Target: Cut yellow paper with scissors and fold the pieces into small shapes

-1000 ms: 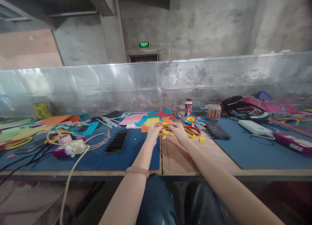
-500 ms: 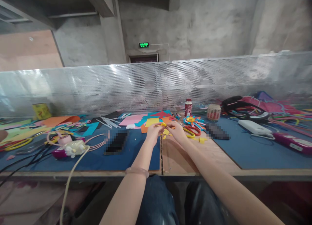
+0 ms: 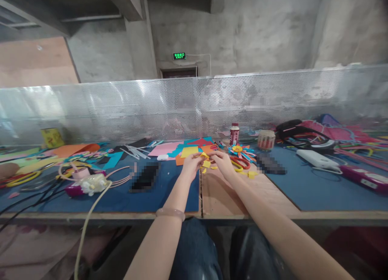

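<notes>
My left hand [image 3: 191, 165] and my right hand [image 3: 222, 163] meet over the middle of the bench, both with fingers pinched on a small yellow paper piece [image 3: 206, 160] held between them. Small yellow scraps [image 3: 251, 174] lie on the wood just to the right. Red-handled scissors [image 3: 240, 162] rest right behind my right hand. A multicoloured paper flower [image 3: 239, 149] sits beyond the scissors. A pale bangle [image 3: 170, 212] circles my left wrist.
Coloured paper sheets [image 3: 182, 149] cover the bench behind my hands. A red-capped glue bottle [image 3: 234, 133], a round tin [image 3: 266, 139], a dark phone [image 3: 145, 176], a glue gun with cable [image 3: 87, 183] and a white charger [image 3: 315, 158] lie around. A perforated metal screen [image 3: 194, 102] closes the back.
Both hands have shifted only slightly, working the yellow paper between the fingertips; my right hand sits a touch lower and nearer. Nothing else on the bench moved.
</notes>
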`<control>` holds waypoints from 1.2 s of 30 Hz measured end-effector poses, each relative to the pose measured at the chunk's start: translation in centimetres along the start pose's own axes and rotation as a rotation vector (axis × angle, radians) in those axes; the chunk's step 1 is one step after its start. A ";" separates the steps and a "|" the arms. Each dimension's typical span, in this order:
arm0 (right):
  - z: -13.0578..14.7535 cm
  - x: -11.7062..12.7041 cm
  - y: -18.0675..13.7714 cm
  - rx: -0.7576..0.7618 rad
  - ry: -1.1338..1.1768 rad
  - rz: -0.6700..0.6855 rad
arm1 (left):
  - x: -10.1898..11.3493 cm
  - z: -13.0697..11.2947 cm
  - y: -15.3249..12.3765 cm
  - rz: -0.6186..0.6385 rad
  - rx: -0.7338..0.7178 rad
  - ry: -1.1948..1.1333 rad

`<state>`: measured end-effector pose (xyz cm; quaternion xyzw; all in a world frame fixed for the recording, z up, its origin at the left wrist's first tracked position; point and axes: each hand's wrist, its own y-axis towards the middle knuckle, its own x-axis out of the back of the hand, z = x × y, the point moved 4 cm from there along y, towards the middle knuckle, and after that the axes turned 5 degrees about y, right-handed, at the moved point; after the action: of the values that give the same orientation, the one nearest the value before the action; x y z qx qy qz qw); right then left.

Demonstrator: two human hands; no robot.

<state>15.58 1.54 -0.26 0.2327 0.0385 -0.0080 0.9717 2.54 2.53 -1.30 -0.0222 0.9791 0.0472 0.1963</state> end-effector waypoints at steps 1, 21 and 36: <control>0.0 0.0 0.0 -0.018 0.000 -0.003 | 0.0 0.0 0.0 0.004 -0.004 0.003; -1.8 0.0 0.5 -0.163 0.029 0.083 | -0.1 -0.3 -0.1 0.064 -0.122 0.167; -1.1 0.1 0.2 -0.163 0.074 0.060 | -0.4 -0.6 -0.3 0.085 -0.243 0.454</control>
<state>15.58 2.22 -1.11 0.1543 0.0679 0.0329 0.9851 2.70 2.18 -0.59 -0.0145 0.9854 0.1663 -0.0349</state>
